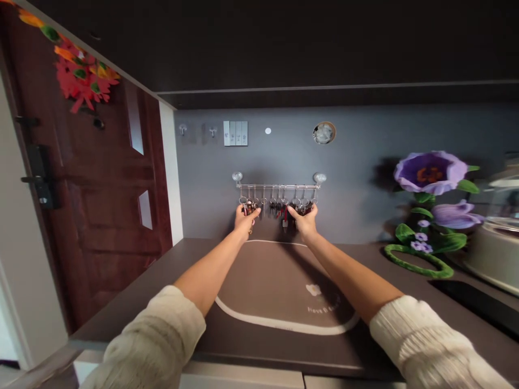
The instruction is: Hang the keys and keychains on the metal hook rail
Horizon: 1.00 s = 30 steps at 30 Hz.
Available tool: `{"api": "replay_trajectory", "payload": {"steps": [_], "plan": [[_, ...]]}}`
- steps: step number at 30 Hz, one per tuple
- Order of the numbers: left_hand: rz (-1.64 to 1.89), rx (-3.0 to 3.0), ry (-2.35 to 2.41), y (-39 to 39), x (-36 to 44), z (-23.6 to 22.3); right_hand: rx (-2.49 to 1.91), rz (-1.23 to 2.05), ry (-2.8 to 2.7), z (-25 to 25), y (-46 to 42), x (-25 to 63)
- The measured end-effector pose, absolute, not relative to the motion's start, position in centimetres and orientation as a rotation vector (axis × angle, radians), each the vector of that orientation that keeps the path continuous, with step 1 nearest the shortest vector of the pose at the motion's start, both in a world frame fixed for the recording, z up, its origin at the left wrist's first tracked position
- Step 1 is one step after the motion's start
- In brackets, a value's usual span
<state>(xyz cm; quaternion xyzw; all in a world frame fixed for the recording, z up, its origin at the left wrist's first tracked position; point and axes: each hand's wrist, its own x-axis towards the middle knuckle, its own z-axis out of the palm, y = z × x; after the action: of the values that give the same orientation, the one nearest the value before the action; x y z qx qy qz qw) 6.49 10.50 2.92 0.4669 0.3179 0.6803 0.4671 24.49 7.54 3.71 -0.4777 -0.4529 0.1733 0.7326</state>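
A metal hook rail (279,187) is fixed low on the grey wall, with several key rings and bunches of keys (276,208) hanging from it. My left hand (244,222) is around the keys at the rail's left end, thumb toward the middle. At the right end, my right hand (307,222) has its thumb and fingers around other hanging keys. Both hands partly hide what they hold. Between them, more keys and a red strap dangle free. Clear round mounts (320,177) support the rail.
Below lies a brown mat (279,292) with a pale border on the dark counter (203,346). Purple plush flowers (430,173), a black flat object (478,305) and a domed appliance (497,254) stand right. A cabinet (284,43) overhangs; a red-brown door (109,216) is left.
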Motion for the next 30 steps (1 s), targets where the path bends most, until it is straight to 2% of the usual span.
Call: {"api": "replay_trajectory", "payload": {"steps": [6, 11, 14, 24, 27, 30], "plan": [[1.607, 0.909, 0.510, 9.8, 8.9, 3.7, -0.927, 0.422, -0.897, 4.2, 8.0, 22.0], [1.618, 0.812, 0.515, 8.9, 8.2, 4.8, -0.797, 0.658, -0.748, 5.2, 7.3, 22.3], [1.610, 0.820, 0.495, 8.3, 7.3, 5.5, -0.723, 0.686, -0.730, 6.0, 6.6, 23.1], [1.683, 1.063, 0.492, 7.3, 7.3, 10.5, -0.628, 0.613, -0.814, 10.6, 5.5, 22.6], [1.574, 1.212, 0.527, 6.3, 7.0, 11.0, -0.667, 0.682, -0.919, 11.3, 4.1, 22.6], [1.375, 1.476, 0.583, 4.9, 5.7, 9.3, -0.797, 0.744, -1.138, 10.2, 2.2, 23.5]]}}
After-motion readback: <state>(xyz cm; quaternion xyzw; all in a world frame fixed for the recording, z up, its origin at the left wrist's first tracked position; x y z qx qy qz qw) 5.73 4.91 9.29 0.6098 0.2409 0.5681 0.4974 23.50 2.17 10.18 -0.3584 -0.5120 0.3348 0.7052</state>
